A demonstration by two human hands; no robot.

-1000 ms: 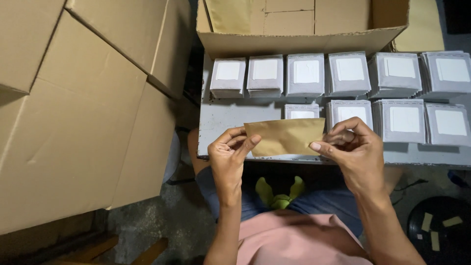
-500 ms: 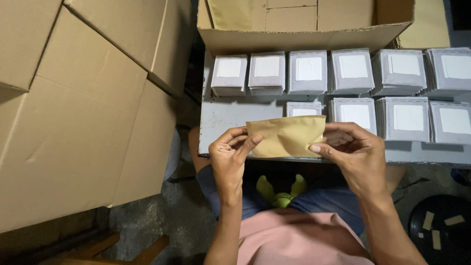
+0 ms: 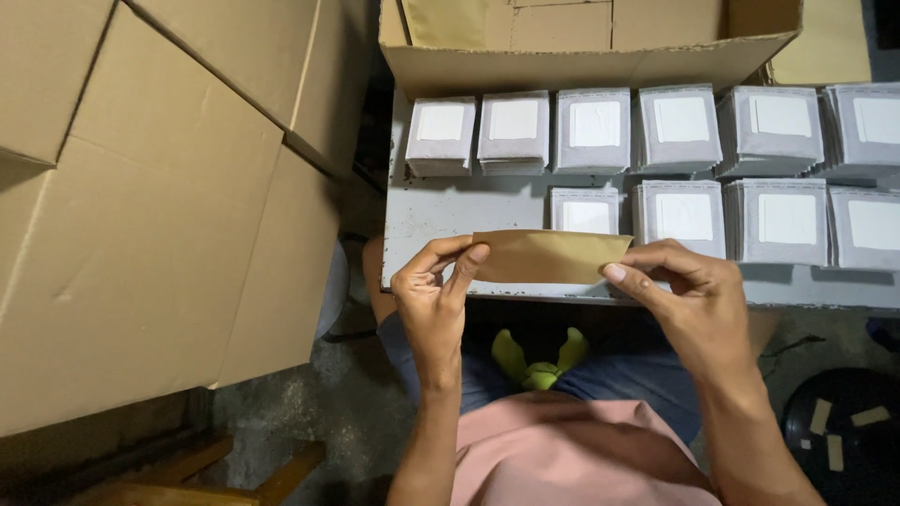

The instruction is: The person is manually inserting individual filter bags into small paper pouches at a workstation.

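Head view, looking straight down: the person has a flat brown paper strip (image 3: 551, 256) stretched between both hands, held level just above the near edge of a grey surface (image 3: 450, 211). The left hand (image 3: 433, 302) pinches the strip's left end — thumb underneath, index finger curled over the front, fingers closed on the paper. The right hand (image 3: 698, 300) does the same on the right end, thumb pressed against the strip's corner and the other fingers tucked behind, so also closed on it.

Behind the strip, the surface carries two rows of small grey-white packet stacks (image 3: 680, 126), each with a pale square on top. The back row runs all the way across; the front row only fills the right part, starting just behind the strip. An open cardboard box (image 3: 581, 66) sits at the far edge of the surface, touching the back row. Big folded cardboard sheets (image 3: 141, 206) lean on the left side — they fill most of that half. Down below are the person's pink shirt (image 3: 562, 450) and a green-yellow sandal (image 3: 539, 361) on the floor, plus a round black thing (image 3: 844, 422) at lower right, too dark to make out.
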